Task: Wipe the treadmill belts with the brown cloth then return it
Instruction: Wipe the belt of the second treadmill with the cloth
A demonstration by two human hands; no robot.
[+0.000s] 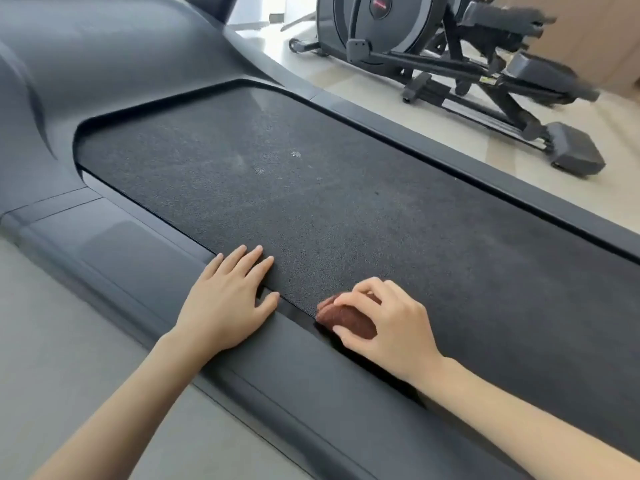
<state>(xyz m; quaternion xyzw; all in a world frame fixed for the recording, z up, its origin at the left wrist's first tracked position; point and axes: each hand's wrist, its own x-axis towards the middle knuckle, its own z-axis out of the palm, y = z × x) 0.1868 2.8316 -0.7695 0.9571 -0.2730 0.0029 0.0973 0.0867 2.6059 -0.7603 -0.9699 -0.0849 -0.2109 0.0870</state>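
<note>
**While the left hand lies flat, the right hand grips the brown cloth at the belt's near edge**

Right hand point(388, 323): fingers curled over the top of the brown cloth point(346, 318), thumb against its near side. The cloth is pinched between thumb and fingers.

Cloth: bunched into a small wad, partly hidden under the hand. It sits on the treadmill belt point(346, 202), right at the seam where the belt meets the near side rail point(277, 358).

Left hand point(225, 306): palm down, fingers straight and slightly spread, holding nothing. The heel of the hand rests on the near side rail and the fingertips reach across onto the belt. It sits just left of the cloth with a gap between thumb and wad, so no contact.

Belt: dark and textured, with pale dusty smears and a couple of small light specks point(296, 154) toward the front end, near the motor cover point(104, 64). The far side rail point(450, 157) runs along the other edge.

Surroundings: pale floor point(433, 119) beyond the far rail, and an elliptical trainer point(433, 53) well apart from the treadmill, blurred. Grey flooring point(69, 341) lies on the near side under the left forearm.
</note>
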